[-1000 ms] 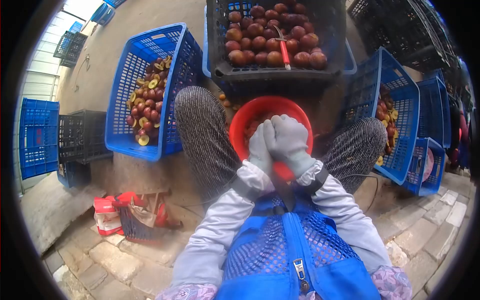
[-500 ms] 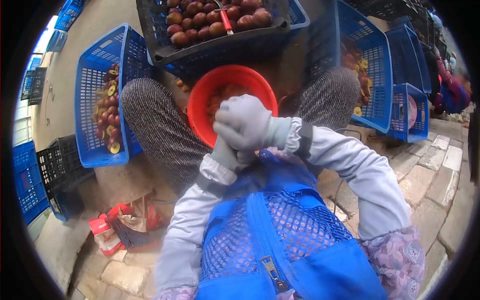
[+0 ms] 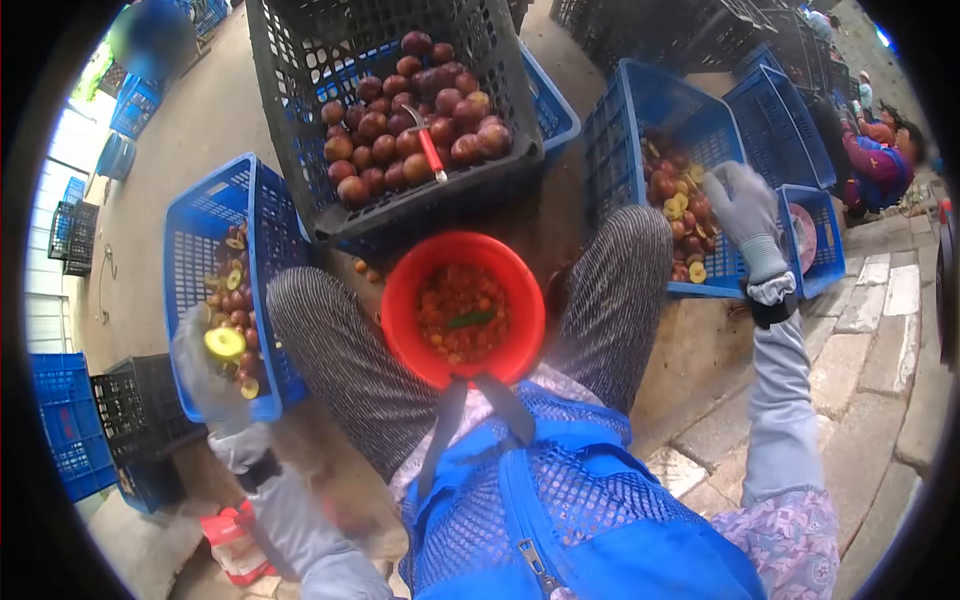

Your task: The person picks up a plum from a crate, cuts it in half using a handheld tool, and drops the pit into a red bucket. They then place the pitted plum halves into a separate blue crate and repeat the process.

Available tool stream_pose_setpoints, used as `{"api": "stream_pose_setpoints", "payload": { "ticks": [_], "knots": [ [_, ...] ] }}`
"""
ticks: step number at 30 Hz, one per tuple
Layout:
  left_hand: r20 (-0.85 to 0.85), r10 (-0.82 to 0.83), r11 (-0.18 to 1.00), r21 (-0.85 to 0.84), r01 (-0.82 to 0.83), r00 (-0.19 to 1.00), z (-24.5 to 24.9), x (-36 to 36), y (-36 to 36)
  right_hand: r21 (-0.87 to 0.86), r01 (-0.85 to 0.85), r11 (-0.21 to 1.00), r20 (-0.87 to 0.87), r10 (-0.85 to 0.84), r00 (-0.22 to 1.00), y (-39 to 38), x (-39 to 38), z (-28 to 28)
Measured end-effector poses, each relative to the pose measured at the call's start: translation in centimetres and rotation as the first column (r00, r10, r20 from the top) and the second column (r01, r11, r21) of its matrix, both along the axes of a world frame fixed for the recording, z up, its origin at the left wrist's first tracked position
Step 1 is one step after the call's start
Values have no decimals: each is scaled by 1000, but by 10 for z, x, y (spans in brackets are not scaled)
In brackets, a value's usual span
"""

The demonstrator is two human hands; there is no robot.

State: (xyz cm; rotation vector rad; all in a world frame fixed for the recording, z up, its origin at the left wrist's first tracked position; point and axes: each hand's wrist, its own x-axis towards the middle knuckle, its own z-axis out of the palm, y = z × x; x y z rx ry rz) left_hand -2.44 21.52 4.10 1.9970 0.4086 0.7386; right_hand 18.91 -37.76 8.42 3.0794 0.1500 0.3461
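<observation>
My left hand [image 3: 208, 375], gloved in grey and smeared by motion, is over the left blue crate [image 3: 190, 225]. A large yellow-fleshed plum half [image 3: 224, 343] shows beside its fingers; I cannot tell whether they grip it. My right hand [image 3: 748, 208], in the same kind of glove, hovers at the right blue crate [image 3: 722, 120] with its fingers apart and nothing seen in them. Both crates contain halved plums, red-skinned and yellow inside. Between my knees stands a red bucket [image 3: 400, 310] with orange-brown fruit scraps [image 3: 455, 290] and a green leaf [image 3: 471, 319].
Ahead, a black crate [image 3: 290, 150] holds whole dark plums [image 3: 400, 135], with a red-handled curved blade [image 3: 428, 150] lying on them. A small blue crate [image 3: 826, 225] is at the right. Other crates stand further off, and a person [image 3: 880, 160] sits at the far right.
My hands, together above the bucket before, have parted: the left to the left crate, the right to the right crate. The view has shifted, showing more of the black crate and the bucket's contents.
</observation>
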Motion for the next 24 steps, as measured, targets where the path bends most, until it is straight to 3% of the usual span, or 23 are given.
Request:
{"api": "stream_pose_setpoints", "payload": {
  "ticks": [1,3,4,5,6,7,8,9,10,11,13,14,16,17,19,20,21,22,24],
  "knots": [
    [-14,244,957,167,-238,970,-8,-5,43,205,-77,976,-40,87,995,11,7,5],
    [21,490,845,234,-481,872,13,6,46,585,-187,789,-59,272,961,64,23,17],
    [47,385,900,203,-386,922,24,25,22,552,-271,789,-52,357,933,97,32,13],
    [41,222,975,-14,-222,974,28,49,0,516,-359,778,-44,443,896,137,44,6],
    [15,53,996,64,-54,998,36,72,-34,417,-354,837,-174,456,873,177,56,-3],
    [-234,-103,954,253,163,967,45,91,-59,380,-434,817,-245,541,804,214,63,-7],
    [-165,-272,689,655,311,948,33,122,-59,292,-422,858,-353,507,787,250,78,-27],
    [-163,-319,939,-189,288,934,34,150,-90,242,-430,870,-395,493,775,279,91,-51],
    [-176,-380,917,-200,345,908,25,176,-102,239,-449,861,-414,509,755,298,98,-66],
    [-246,-412,911,-85,404,877,10,202,-106,273,-463,843,-494,536,684,309,109,-85],
    [-433,-458,887,-283,365,776,-29,251,-106,347,-405,846,-481,531,698,320,136,-169],
    [-585,-386,905,-91,415,713,-65,279,-96,353,-353,866,-529,496,689,321,138,-169],
    [-725,-312,849,77,522,614,-89,308,-96,364,-196,911,-617,393,681,318,138,-152],
    [-797,-238,796,167,582,555,-99,320,-98,430,-150,890,-580,400,710,314,140,-145],
    [-876,-169,789,154,595,451,-125,342,-106,557,-62,828,-500,394,771,301,146,-129],
    [-908,-134,787,146,599,397,-132,349,-112,658,182,731,-656,438,615,289,145,-94],
    [-900,-109,807,167,566,422,-133,352,-121,759,290,582,-620,514,592,279,147,-89],
    [-890,-83,826,191,531,449,-130,353,-132,795,382,472,-605,561,565,265,136,-49],
    [-878,2,869,238,433,478,-120,357,-155,864,380,331,-499,657,565,228,126,-33]
  ]
}}
